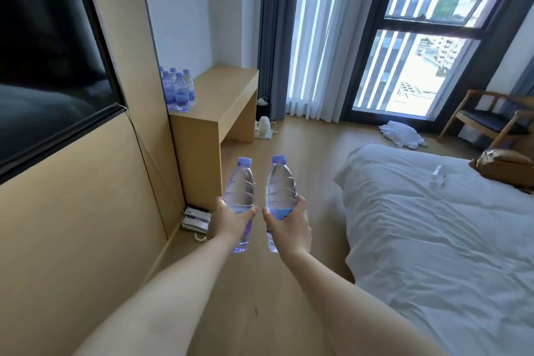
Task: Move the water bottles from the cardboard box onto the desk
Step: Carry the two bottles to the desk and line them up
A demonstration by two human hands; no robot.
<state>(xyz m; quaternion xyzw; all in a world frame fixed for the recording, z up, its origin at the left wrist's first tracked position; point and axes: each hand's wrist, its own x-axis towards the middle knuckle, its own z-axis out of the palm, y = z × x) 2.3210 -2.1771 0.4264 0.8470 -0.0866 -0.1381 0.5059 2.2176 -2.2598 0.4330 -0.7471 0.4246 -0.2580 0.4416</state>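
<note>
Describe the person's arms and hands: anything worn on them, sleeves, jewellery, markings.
Both forearms are bare as far as the frame shows; no sleeve edge is in view. The left hand and the right hand wear no gloves, and no watch, bracelet or ring shows on the visible sides. No tattoos or markings can be seen. The nails are hidden.

Setting: hotel-type bedroom.
White-sheeted bed (433, 225) at 3 o'clock; built-in wooden desk (219, 101) at 11; full-height window (427, 37) with curtains (303, 37) at 1; armchair (488, 118) beyond.
</note>
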